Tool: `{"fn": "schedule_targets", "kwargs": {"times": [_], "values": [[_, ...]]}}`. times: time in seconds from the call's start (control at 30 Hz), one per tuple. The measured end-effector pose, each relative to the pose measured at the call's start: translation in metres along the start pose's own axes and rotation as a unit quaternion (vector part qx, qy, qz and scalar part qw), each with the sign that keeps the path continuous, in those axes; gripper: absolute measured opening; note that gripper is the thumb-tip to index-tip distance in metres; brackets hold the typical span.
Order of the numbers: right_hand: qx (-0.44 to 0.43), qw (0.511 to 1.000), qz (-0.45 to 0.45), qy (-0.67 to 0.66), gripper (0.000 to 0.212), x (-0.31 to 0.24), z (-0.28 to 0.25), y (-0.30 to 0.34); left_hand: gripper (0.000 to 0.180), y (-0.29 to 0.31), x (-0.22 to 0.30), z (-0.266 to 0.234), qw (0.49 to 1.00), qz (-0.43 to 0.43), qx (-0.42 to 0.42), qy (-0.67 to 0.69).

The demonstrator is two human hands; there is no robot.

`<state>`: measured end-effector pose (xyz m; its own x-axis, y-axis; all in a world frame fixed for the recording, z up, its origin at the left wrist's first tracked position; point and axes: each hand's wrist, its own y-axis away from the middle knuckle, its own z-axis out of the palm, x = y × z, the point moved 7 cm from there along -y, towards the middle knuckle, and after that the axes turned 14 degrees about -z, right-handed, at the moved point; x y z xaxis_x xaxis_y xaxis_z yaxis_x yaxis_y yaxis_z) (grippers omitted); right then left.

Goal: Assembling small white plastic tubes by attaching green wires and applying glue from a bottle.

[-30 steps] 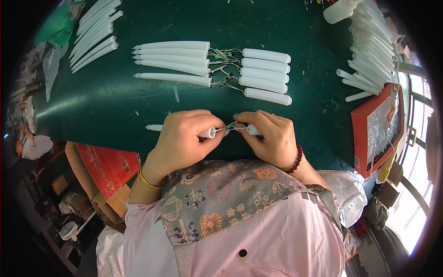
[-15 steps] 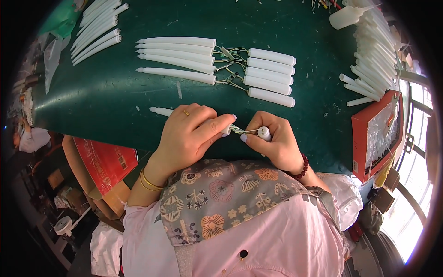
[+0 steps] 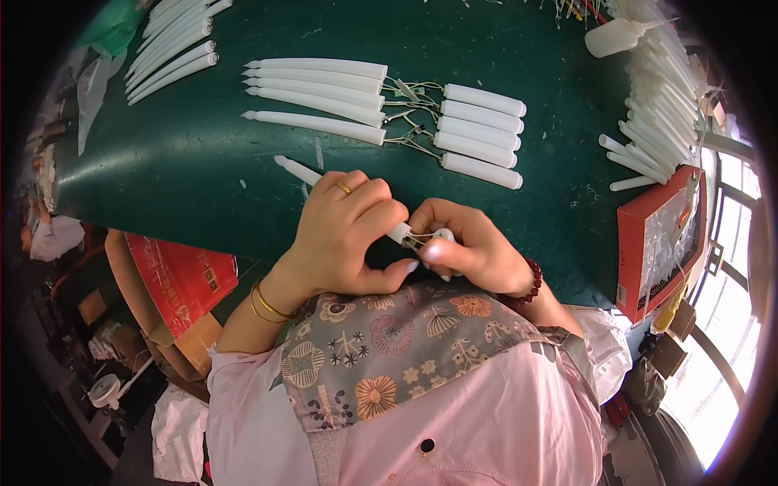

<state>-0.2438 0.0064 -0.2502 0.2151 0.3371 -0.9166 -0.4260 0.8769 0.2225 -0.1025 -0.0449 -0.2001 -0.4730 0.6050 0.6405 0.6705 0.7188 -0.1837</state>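
Observation:
My left hand (image 3: 344, 235) is wrapped round a white taper-shaped electric candle (image 3: 298, 171), its pointed tip sticking out at the upper left. From the candle's open end come thin wires (image 3: 419, 237) and a small part too tiny to make out. My right hand (image 3: 478, 249) pinches at that end and also holds a short white tube (image 3: 443, 234), seen nearly end-on. Beyond my hands several similar candles (image 3: 320, 121) lie in a row, wired to white tubes (image 3: 482, 172) on their right.
The green table (image 3: 559, 243) carries more white candle tubes (image 3: 180, 69) at the far left and a large pile (image 3: 660, 113) at the right. A white squeeze bottle (image 3: 613, 38) lies at the far right. A red box (image 3: 640, 251) stands at the right edge; a red-flapped carton (image 3: 190, 279) is lower left.
The candle's open end has moved slightly right and down, closer to my right hand. My right fingers have closed over the wires there, and my left thumb has dropped away from the candle end.

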Motion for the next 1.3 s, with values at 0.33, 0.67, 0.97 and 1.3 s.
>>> {"fn": "schedule_targets", "kwargs": {"times": [0.33, 0.67, 0.97, 1.3], "values": [[0.021, 0.981, -0.133, 0.138, 0.046, -0.015, -0.001, 0.011, 0.025, 0.005, -0.014, 0.001, 0.995, -0.061, 0.074, -0.039], [0.122, 0.895, -0.234, 0.359, 0.040, -0.026, -0.006, 0.021, 0.040, -0.001, -0.005, 0.008, 0.997, -0.062, -0.027, -0.024], [0.132, 0.846, -0.139, 0.498, 0.040, -0.036, 0.000, 0.014, 0.039, 0.000, 0.001, 0.016, 0.987, -0.150, 0.019, -0.048], [0.130, 0.918, -0.123, 0.353, 0.025, -0.037, -0.016, 0.009, 0.036, -0.004, -0.001, 0.005, 0.992, -0.127, -0.002, -0.024]]}}
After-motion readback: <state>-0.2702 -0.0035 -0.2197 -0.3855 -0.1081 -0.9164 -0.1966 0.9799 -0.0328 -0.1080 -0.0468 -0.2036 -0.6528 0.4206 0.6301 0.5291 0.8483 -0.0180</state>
